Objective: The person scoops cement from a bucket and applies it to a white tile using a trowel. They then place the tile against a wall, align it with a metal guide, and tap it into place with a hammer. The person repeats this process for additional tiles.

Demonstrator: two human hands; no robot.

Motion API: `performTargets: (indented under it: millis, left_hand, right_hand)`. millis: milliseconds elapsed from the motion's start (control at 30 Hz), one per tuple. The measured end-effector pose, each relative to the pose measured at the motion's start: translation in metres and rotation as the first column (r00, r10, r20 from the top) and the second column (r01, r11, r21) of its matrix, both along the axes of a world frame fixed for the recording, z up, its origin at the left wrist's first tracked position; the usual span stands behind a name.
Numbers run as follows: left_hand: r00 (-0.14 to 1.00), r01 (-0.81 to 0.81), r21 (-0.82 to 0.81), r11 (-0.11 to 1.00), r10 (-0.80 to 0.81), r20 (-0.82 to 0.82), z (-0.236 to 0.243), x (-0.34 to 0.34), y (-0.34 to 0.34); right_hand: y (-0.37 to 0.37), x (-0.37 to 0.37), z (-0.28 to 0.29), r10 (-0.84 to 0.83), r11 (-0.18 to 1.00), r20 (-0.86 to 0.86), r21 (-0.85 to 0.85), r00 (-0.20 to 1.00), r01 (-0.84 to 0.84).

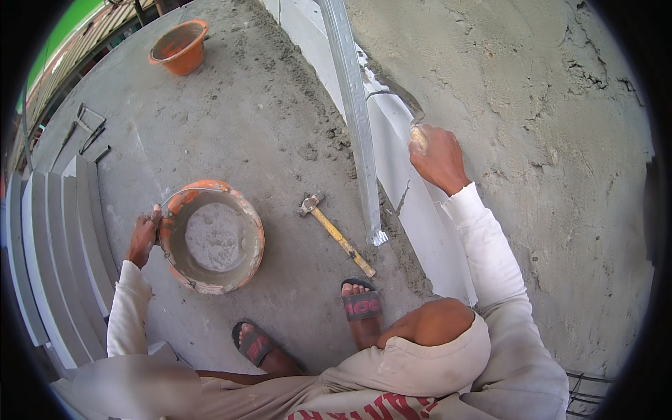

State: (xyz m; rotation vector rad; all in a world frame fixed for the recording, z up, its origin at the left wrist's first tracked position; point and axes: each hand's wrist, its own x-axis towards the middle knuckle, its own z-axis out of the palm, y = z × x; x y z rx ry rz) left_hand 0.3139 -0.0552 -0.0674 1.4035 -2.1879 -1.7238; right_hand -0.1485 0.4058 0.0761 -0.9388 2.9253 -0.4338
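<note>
My left hand [143,236] is closed at the left rim of an orange bucket [255,217], where its wire handle meets the side. Wet grey mortar [215,234] lies inside the bucket. At the wall, my right hand [441,159] grips the pale, rounded handle of a trowel [418,138]; its blade is mostly hidden and hard to make out. That hand is just above a white block strip [413,192] running along the wall's foot. A long metal profile [357,119] leans beside the strip, its lower end on the floor.
A hammer [334,236] with a yellow handle lies between the bucket and the metal profile. Further off stands an orange basin [183,59]. White blocks [59,259] are stacked at the left, near a hacksaw-like frame [87,126]. Rough grey plaster covers the wall [532,175].
</note>
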Motion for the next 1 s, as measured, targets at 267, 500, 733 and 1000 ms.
performTargets:
  millis: [267, 500, 733, 1000]
  left_hand:
    - [0.999, -0.032, -0.042, 0.999, 0.033, 0.024, 0.003, -0.009, 0.007]
    - [0.999, -0.037, 0.034, 0.999, 0.037, 0.007, 0.000, 0.007, -0.002]
    - [1.000, -0.024, 0.063, 0.998, 0.023, 0.008, 0.006, -0.002, 0.001]
    - [0.998, -0.010, 0.003, 1.000, 0.009, 0.056, 0.009, -0.004, 0.007]
  right_hand:
    - [-0.054, -0.064, -0.015, 0.005, 0.999, -0.101, -0.052, 0.995, -0.010]
    - [-0.005, 0.055, 0.043, 0.085, 0.818, 0.367, -0.557, 0.926, 0.145]
    - [0.002, 0.144, -0.066, 0.172, 0.965, 0.938, -0.222, 0.300, 0.141]
    - [-0.102, 0.103, -0.200, 0.157, 0.910, 0.966, -0.223, 0.206, 0.349]
